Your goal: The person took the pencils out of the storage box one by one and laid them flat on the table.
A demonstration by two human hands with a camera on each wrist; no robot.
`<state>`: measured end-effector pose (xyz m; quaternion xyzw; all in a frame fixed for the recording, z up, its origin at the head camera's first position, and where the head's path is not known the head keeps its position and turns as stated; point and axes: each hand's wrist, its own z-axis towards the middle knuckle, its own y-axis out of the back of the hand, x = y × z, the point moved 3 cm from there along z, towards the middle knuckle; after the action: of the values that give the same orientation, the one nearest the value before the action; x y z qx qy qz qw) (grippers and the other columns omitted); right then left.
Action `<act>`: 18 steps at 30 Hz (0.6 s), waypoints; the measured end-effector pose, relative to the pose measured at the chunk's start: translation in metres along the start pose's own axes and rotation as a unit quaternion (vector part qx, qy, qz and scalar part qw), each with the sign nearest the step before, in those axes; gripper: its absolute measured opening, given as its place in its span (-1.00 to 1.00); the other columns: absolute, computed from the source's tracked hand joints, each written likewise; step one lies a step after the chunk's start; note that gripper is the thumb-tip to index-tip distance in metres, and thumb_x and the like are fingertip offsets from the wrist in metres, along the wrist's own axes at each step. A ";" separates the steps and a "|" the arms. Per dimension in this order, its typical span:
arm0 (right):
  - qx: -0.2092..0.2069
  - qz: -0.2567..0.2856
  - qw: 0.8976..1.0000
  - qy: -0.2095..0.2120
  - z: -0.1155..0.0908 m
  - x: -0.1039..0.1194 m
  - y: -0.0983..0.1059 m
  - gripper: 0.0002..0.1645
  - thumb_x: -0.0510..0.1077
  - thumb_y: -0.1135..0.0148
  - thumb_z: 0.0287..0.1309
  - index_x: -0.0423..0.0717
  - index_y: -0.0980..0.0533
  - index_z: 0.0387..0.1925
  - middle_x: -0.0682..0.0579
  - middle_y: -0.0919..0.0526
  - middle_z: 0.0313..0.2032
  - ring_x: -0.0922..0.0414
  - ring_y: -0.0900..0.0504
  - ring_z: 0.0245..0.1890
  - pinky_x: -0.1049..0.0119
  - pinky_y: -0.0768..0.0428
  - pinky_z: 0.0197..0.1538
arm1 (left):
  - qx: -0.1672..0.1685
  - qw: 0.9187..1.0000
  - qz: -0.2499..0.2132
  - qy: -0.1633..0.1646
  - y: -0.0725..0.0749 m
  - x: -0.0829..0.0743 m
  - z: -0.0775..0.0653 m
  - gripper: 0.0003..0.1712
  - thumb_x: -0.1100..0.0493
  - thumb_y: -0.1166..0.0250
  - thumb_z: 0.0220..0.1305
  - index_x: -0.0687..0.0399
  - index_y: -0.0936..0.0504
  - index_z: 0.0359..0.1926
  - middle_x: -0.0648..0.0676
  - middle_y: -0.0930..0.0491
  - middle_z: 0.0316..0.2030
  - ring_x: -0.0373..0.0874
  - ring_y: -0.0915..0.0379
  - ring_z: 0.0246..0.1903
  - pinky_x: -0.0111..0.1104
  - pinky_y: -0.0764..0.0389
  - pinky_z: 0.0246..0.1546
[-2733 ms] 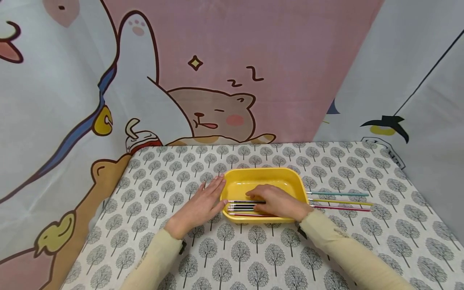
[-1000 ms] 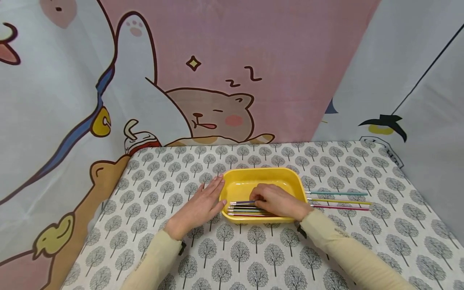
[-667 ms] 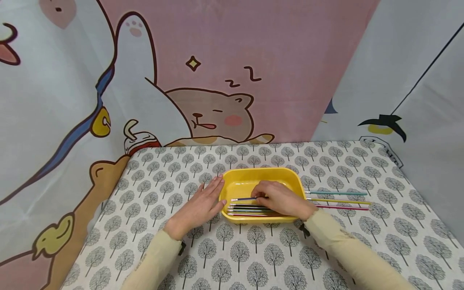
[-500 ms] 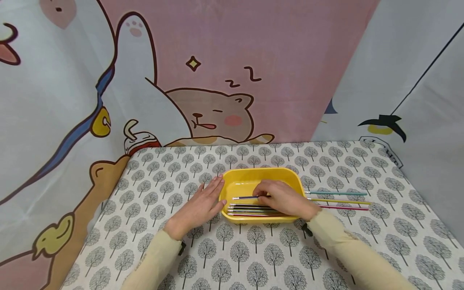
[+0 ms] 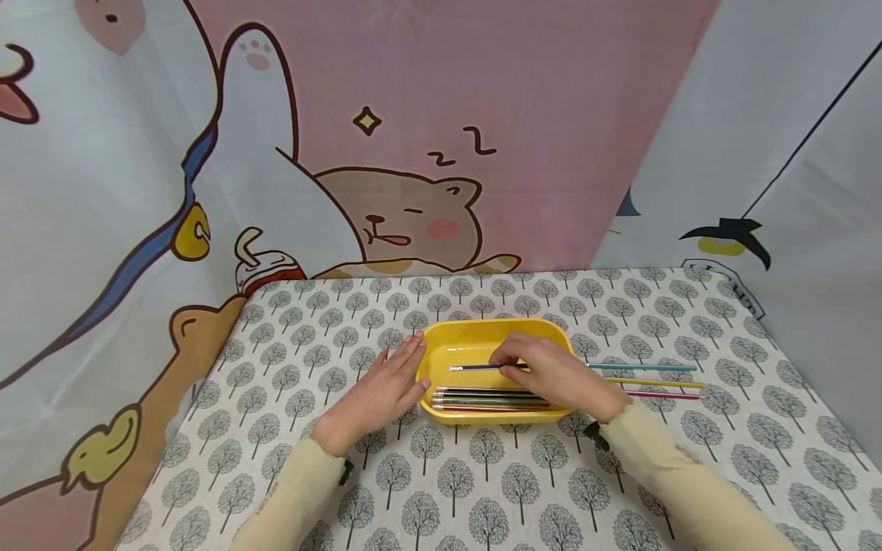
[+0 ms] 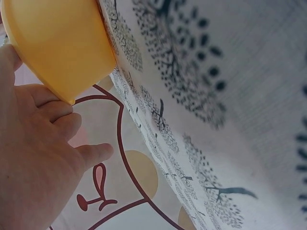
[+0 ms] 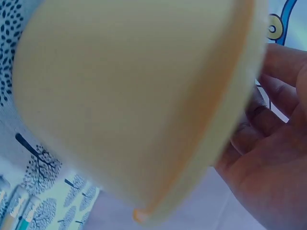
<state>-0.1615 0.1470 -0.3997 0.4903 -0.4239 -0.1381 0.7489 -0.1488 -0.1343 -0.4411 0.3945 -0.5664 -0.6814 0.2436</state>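
A yellow plastic tray (image 5: 496,330) sits on the table. My left hand (image 5: 375,394) rests against its left end with extended fingers on the rim; the left wrist view shows those fingers along the tray wall (image 6: 62,43). Over the tray's right half, my right hand (image 5: 551,375) pinches a dark blue pencil (image 5: 478,368) between thumb and fingers, its white eraser end pointing left. The pencil's other end is hidden by the hand. Several dark and red pencils (image 5: 482,396) lie side by side along the tray's near wall. In the right wrist view the tray wall (image 7: 120,96) partly covers the fingers.
Right of the tray lie a teal pencil (image 5: 641,367), a yellow pencil (image 5: 661,382) and a magenta pencil (image 5: 668,396), roughly parallel. A tree-patterned cloth (image 5: 310,321) covers the table. Cartoon-printed curtains (image 5: 551,115) stand behind and at both sides.
My right hand has picked the blue pencil out from beside the row and moved it right and toward the tray's far side. The left hand has stayed at the rim.
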 end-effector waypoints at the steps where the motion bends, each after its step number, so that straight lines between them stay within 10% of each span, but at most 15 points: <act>1: -0.003 0.000 1.000 0.001 -0.001 0.000 0.002 -0.79 -0.22 -0.35 0.36 0.04 -0.71 -0.03 0.24 -0.70 -0.13 0.23 -0.64 -0.12 0.18 -0.69 0.02 | 0.000 1.000 0.000 0.000 0.000 0.000 0.000 -0.19 -0.21 0.19 0.66 0.22 0.05 0.62 0.06 0.27 0.63 0.01 0.27 0.60 0.19 -0.02 0.52; 18: -0.040 -0.017 0.999 0.009 -0.018 0.000 0.022 -0.79 -0.24 -0.34 0.36 0.07 -0.72 -0.05 0.25 -0.67 -0.12 0.29 -0.58 -0.21 0.24 -0.64 -0.16 | -0.001 1.000 -0.002 0.003 -0.002 0.000 0.001 -0.21 -0.16 0.10 0.66 0.22 0.05 0.62 0.05 0.27 0.62 -0.01 0.28 0.60 0.18 -0.02 0.53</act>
<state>-0.1522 0.1685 -0.3837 0.4680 -0.4029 -0.1629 0.7695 -0.1496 -0.1336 -0.4428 0.3975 -0.5643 -0.6809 0.2447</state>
